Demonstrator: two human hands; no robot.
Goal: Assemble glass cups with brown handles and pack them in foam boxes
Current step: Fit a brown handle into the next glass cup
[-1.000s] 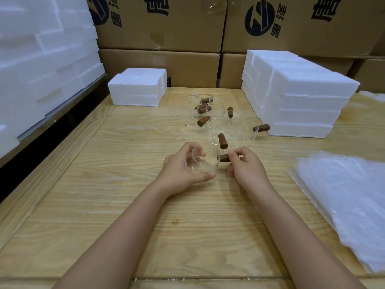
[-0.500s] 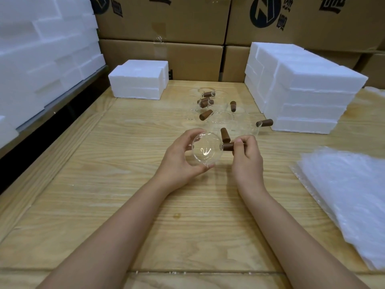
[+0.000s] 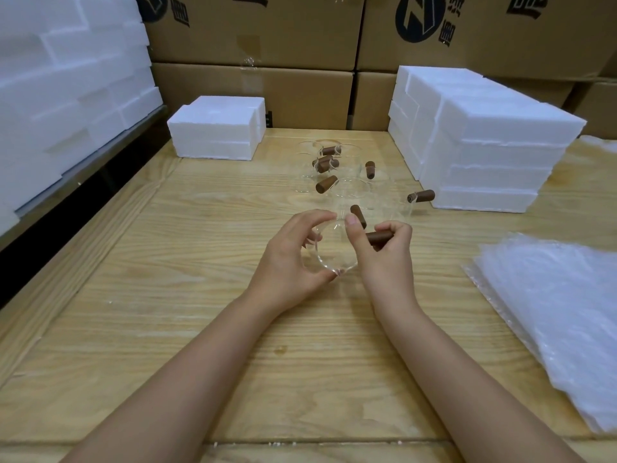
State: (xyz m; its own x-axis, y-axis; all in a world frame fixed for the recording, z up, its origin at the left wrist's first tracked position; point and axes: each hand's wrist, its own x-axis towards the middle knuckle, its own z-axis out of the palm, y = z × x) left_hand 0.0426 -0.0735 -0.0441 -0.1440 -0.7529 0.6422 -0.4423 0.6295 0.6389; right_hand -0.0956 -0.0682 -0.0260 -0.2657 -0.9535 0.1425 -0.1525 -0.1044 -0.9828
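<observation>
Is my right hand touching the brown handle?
Touching. The head view shows the right hand curled round the brown handle of the glass cup.

left hand [image 3: 293, 259]: fingers curled round glass cup [image 3: 334, 253] | right hand [image 3: 384, 259]: pinches brown handle [image 3: 379, 236], thumb raised | forearms: both stretched forward, converging

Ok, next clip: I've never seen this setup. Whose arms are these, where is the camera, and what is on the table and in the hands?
No robot here: these are a person's bare hands, filmed by one camera worn on the head, looking forward and down. The left hand holds a glass cup; the right hand grips its brown handle. Behind them on the wooden table stand more cups with handles, white foam boxes at both sides and plastic sheets at the right.
</observation>
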